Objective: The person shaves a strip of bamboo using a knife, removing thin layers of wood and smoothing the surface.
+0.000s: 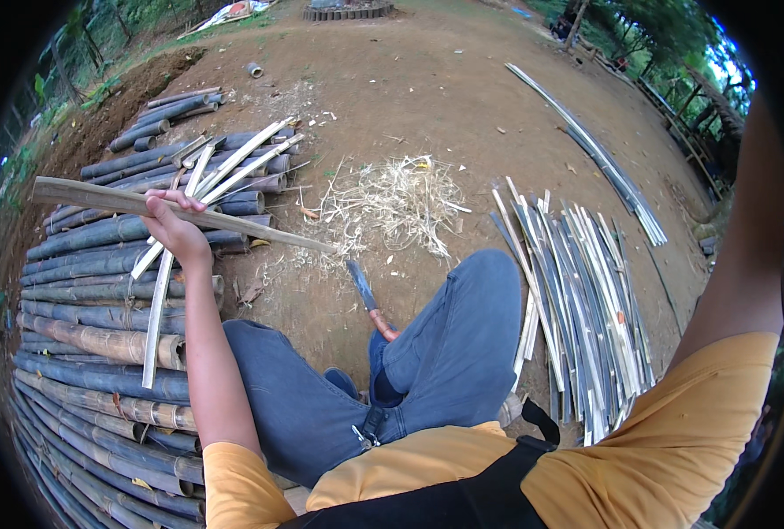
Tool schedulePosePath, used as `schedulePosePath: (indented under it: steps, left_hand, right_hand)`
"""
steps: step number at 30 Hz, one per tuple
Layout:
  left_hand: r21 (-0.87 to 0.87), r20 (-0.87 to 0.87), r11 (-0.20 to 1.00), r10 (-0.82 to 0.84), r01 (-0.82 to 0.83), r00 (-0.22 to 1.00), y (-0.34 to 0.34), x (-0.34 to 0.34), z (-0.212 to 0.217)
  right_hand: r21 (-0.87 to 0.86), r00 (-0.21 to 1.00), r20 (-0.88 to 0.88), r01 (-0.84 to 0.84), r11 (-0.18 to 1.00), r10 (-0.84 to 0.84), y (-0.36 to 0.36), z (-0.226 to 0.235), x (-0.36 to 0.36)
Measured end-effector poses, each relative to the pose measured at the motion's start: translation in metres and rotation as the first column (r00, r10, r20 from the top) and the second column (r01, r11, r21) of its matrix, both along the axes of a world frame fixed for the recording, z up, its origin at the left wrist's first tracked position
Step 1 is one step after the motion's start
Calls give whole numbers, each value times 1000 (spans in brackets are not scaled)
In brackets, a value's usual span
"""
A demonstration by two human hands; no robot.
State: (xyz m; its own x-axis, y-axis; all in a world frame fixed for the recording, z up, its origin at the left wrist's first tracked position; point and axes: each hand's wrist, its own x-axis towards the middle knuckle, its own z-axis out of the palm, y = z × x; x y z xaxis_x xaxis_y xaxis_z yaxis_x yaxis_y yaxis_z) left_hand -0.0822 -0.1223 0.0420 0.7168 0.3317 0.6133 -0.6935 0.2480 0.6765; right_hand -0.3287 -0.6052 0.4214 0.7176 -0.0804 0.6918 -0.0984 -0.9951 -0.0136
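A long bamboo strip (264,232) is held out over the pole pile by the left grip (180,231), which is curled around it left of the middle; the strip's right end is pointed toward the tip of a knife (362,286), set low beside the bent right leg (462,322). Beneath and beyond the strip, pale split lengths (251,152) are laid across the bamboo poles (101,315). Curly shavings (401,203) are heaped on the bare ground ahead, and narrow slats (586,309) are spread to the right of the knee. The left forearm is stretched forward, nearly upright in view. The right arm (735,238) is raised outward; its grip is hidden past the rim, so its state cannot be told.
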Motion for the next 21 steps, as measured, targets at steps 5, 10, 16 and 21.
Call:
schedulePosePath:
  steps: [5, 10, 16, 21]
  left_hand:
    - [-8, -2, 1000, -9, 9, 1000, -1, 1, 0]
    - [-16, 8, 1000, -21, 21, 1000, -2, 2, 0]
    - [-21, -6, 1000, -8, 8, 1000, 2, 1, -1]
    - [-20, -4, 1000, -13, 13, 1000, 2, 3, -2]
  right_hand:
    - [-4, 1000, -3, 17, 1000, -17, 0, -2, -4]
    - [-10, 1000, -8, 26, 1000, -26, 0, -4, -8]
    - [-2, 999, -17, 32, 999, -32, -2, -11, -8]
    - [-3, 999, -26, 40, 999, -40, -3, -12, -8]
